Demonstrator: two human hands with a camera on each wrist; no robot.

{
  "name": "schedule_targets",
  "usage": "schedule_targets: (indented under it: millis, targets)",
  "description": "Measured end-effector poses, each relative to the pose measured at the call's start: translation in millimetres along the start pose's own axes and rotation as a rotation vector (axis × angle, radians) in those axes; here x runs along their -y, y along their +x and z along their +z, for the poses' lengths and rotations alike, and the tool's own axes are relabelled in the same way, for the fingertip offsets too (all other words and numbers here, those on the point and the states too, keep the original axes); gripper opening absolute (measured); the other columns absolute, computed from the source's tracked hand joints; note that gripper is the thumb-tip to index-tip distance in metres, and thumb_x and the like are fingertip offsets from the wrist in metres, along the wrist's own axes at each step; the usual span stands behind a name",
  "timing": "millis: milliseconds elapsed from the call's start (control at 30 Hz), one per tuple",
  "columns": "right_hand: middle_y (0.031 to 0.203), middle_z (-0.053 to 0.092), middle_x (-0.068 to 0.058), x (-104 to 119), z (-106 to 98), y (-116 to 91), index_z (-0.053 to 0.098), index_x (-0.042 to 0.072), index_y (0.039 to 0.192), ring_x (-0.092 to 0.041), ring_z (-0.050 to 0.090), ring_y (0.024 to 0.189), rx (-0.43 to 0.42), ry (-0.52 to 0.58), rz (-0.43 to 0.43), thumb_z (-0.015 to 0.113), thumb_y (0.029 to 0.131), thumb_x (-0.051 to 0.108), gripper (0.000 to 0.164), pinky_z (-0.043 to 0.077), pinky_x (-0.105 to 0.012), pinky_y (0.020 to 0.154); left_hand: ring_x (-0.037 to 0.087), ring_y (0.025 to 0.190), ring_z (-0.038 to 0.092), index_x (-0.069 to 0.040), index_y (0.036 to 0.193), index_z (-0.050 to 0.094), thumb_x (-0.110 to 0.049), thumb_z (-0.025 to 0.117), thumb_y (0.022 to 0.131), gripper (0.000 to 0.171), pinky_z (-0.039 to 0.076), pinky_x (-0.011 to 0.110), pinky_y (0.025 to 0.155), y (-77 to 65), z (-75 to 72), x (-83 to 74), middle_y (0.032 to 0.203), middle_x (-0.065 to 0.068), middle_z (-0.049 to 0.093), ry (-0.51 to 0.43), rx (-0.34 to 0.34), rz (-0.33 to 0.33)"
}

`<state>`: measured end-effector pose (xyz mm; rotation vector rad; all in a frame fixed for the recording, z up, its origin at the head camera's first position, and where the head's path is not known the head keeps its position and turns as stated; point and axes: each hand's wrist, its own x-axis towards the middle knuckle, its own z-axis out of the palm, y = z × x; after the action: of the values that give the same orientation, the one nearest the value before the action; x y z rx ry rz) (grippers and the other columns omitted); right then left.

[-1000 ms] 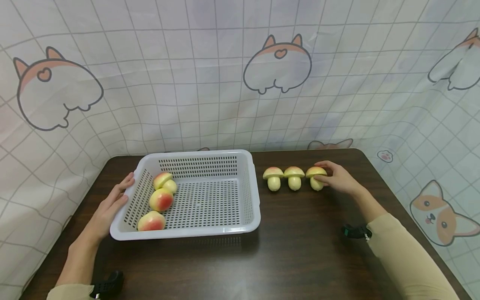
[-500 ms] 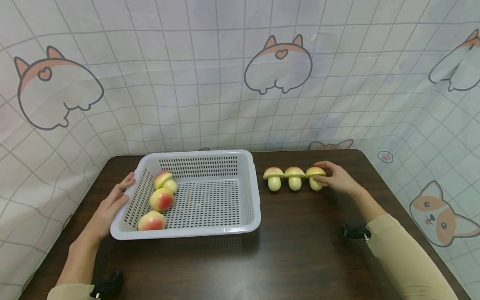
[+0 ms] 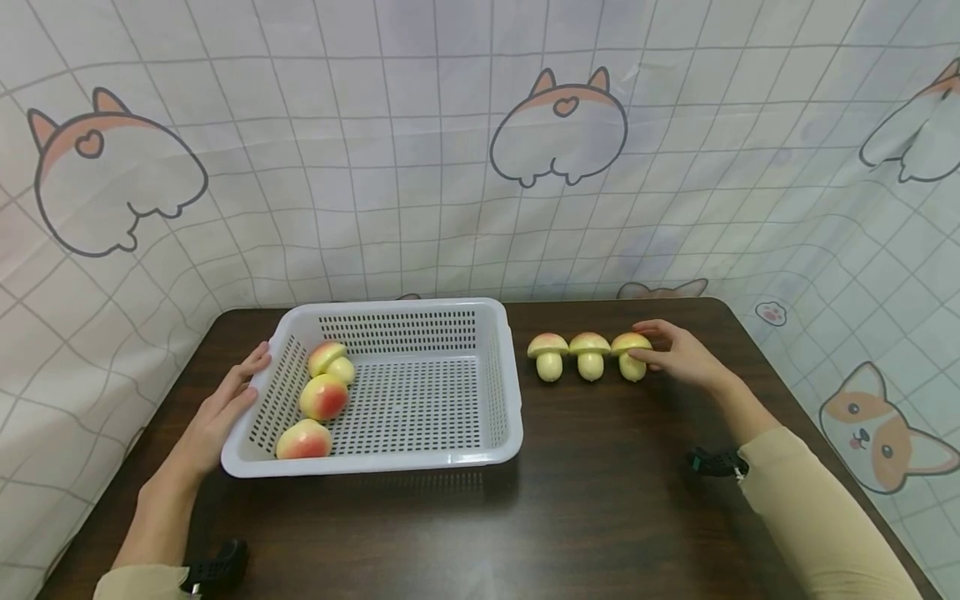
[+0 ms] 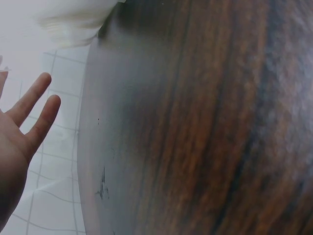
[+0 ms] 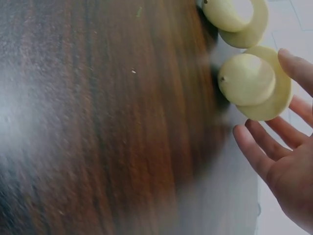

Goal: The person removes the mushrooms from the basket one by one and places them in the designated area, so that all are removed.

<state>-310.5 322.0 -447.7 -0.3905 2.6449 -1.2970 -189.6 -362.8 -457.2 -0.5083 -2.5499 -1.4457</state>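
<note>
In the head view, a white slotted plastic basket (image 3: 420, 461) stands on the table's left half. Three toy mushrooms lie along its left side: one (image 3: 327, 357) shows cap and stem, while the middle one (image 3: 323, 397) and nearest one (image 3: 303, 439) show red-yellow caps. My left hand (image 3: 213, 421) rests on the basket's left rim with fingers extended. To the right, three more mushrooms stand in a row: left (image 3: 549, 357), middle (image 3: 590, 355) and right (image 3: 632, 355). Around the right one my right hand (image 3: 682, 358) has its fingers loosely spread; in the right wrist view they look relaxed beside the mushroom (image 5: 249, 81).
The dark wooden table (image 3: 600, 500) has rounded back corners. A white grid-patterned cloth (image 3: 420, 167) with cartoon dogs hangs behind and at both sides. A black strap device (image 3: 716, 462) sits at the right wrist and another (image 3: 217, 567) at the left.
My right hand's fingers have eased slightly to the right on the rightmost mushroom, which itself shifted slightly left. The left hand and basket stay put.
</note>
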Motion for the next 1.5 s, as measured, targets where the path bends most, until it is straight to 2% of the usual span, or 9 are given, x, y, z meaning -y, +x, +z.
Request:
schedule_targets:
  millis: [233, 500, 733, 1000, 1267, 1500]
  targets:
    - [0.152, 0.039, -0.031, 10, -10, -2, 0.036, -0.002, 0.153, -0.046, 0.047, 0.132, 0.002, -0.004, 0.033, 0.067, 0.101, 0.037, 0.072, 0.047, -0.057, 0.099, 0.000, 0.115, 0.049, -0.014, 0.160, 0.033, -0.019, 0.036, 0.110, 0.051, 0.055, 0.025, 0.075, -0.1, 0.4, -2.2, 0.171, 0.000, 0.016, 0.025, 0.001, -0.033]
    - [0.150, 0.043, -0.028, 31, -24, 4, 0.039, 0.002, 0.153, -0.046, 0.049, 0.131, -0.024, -0.140, 0.007, 0.063, 0.102, 0.043, 0.069, 0.049, -0.057, 0.093, -0.003, 0.115, 0.050, -0.014, 0.161, 0.031, -0.019, 0.036, 0.110, 0.052, 0.056, 0.025, 0.074, 0.4, 0.8, -2.5, 0.171, 0.000, 0.015, 0.023, 0.003, -0.036]
    - [0.149, 0.045, -0.029, 54, -28, 14, 0.041, 0.001, 0.151, -0.044, 0.057, 0.123, -0.018, -0.114, -0.018, 0.060, 0.104, 0.041, 0.064, 0.050, -0.056, 0.095, -0.004, 0.115, 0.050, -0.014, 0.161, 0.031, -0.019, 0.037, 0.110, 0.052, 0.056, 0.026, 0.073, 1.1, 0.3, -2.1, 0.172, 0.000, 0.015, 0.026, 0.004, -0.034]
    - [0.146, 0.049, -0.025, 82, -27, 28, 0.046, 0.004, 0.148, -0.042, 0.045, 0.136, -0.020, -0.147, -0.031, 0.058, 0.106, 0.039, 0.056, 0.043, -0.057, 0.103, 0.000, 0.114, 0.052, -0.013, 0.160, 0.032, -0.017, 0.036, 0.110, 0.051, 0.056, 0.025, 0.073, 0.4, 0.1, -0.7, 0.171, 0.002, 0.015, -0.003, 0.003, -0.025]
    - [0.142, 0.056, -0.016, 113, -19, 44, 0.055, 0.005, 0.140, -0.036, 0.051, 0.130, -0.002, -0.186, -0.133, 0.060, 0.105, 0.034, 0.046, 0.045, -0.055, 0.100, -0.001, 0.114, 0.052, -0.013, 0.161, 0.032, -0.016, 0.036, 0.110, 0.051, 0.056, 0.026, 0.072, 1.2, -1.2, -0.3, 0.171, 0.003, 0.015, -0.014, 0.006, -0.019]
    - [0.135, 0.062, -0.010, 144, -3, 58, 0.061, 0.010, 0.134, -0.030, 0.056, 0.125, 0.046, -0.254, -0.199, 0.061, 0.105, 0.033, 0.037, 0.046, -0.053, 0.098, -0.001, 0.115, 0.051, -0.013, 0.160, 0.033, -0.017, 0.036, 0.110, 0.050, 0.056, 0.026, 0.072, 1.3, -0.5, -0.6, 0.171, 0.004, 0.015, -0.020, 0.003, -0.035]
